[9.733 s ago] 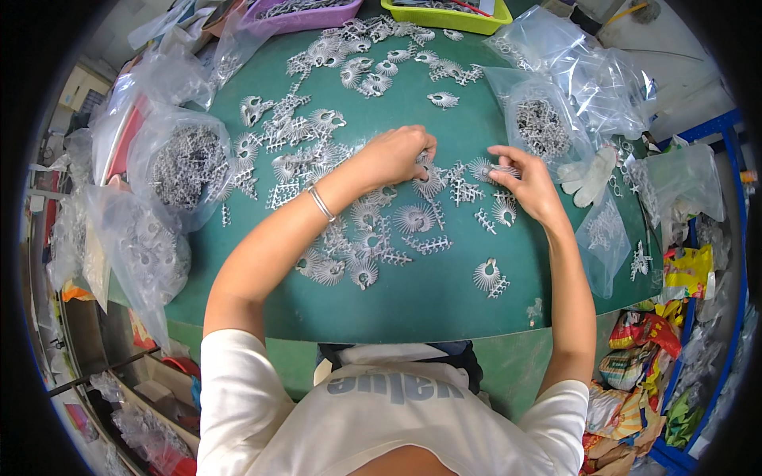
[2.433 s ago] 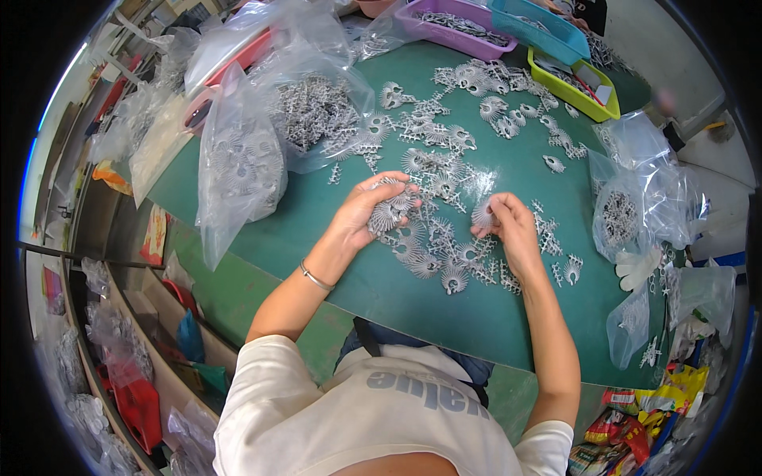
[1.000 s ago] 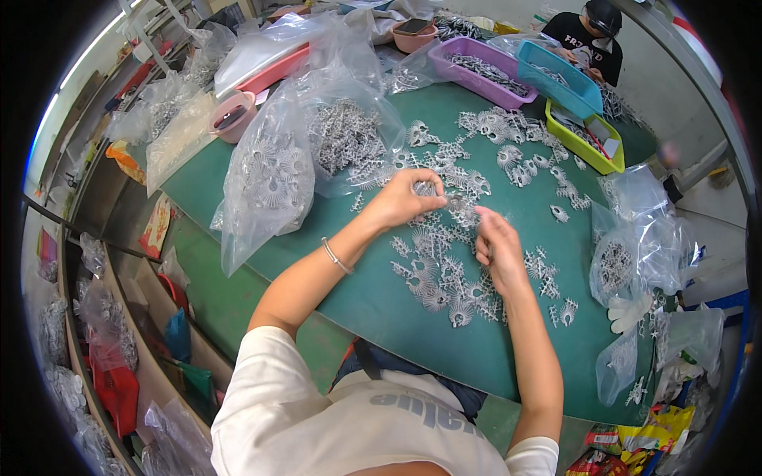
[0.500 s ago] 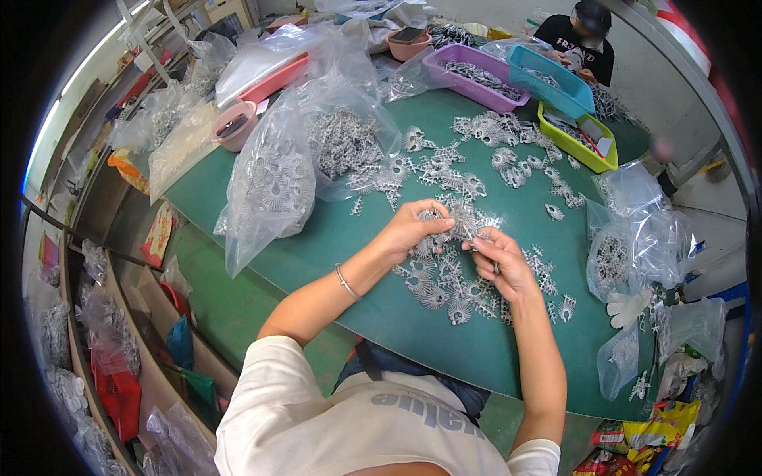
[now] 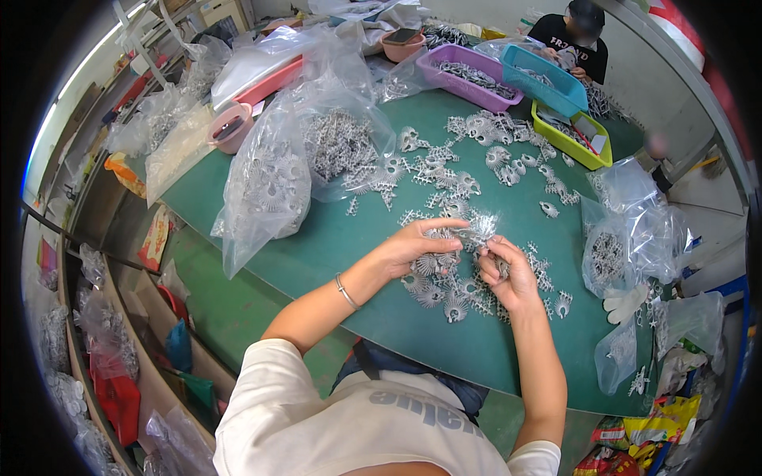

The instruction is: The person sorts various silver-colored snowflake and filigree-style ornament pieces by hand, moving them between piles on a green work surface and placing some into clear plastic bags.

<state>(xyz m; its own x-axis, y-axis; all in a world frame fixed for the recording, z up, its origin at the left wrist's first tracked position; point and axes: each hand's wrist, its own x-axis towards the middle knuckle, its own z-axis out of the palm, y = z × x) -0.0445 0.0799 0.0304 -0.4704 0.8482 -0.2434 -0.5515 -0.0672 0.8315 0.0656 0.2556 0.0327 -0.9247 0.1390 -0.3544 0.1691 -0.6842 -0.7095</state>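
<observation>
My left hand (image 5: 421, 247), with a bangle on its wrist, is closed around several silver fan-shaped metal pieces (image 5: 429, 264). Beside it, the fingers of my right hand (image 5: 510, 272) are curled around a similar silver piece (image 5: 502, 266). Between the two hands a shiny, spiky silver piece (image 5: 482, 227) shows above the fingertips; which hand bears it I cannot tell. Below them a loose pile of fan-shaped and branching silver pieces (image 5: 455, 308) lies on the green table (image 5: 373, 317). My fingers hide part of what they hold.
Clear plastic bags of silver pieces (image 5: 270, 186) stand at left, another bag (image 5: 607, 254) at right. Purple (image 5: 468, 54), blue (image 5: 544, 79) and lime-green (image 5: 571, 139) baskets line the far side. A white glove (image 5: 625, 305) lies near the right edge. A co-worker (image 5: 573, 40) sits beyond.
My left hand has turned and come slightly lower, with more fan-shaped pieces showing under its fingers. The right hand's fingers have curled in further. The shiny piece now rises between the hands.
</observation>
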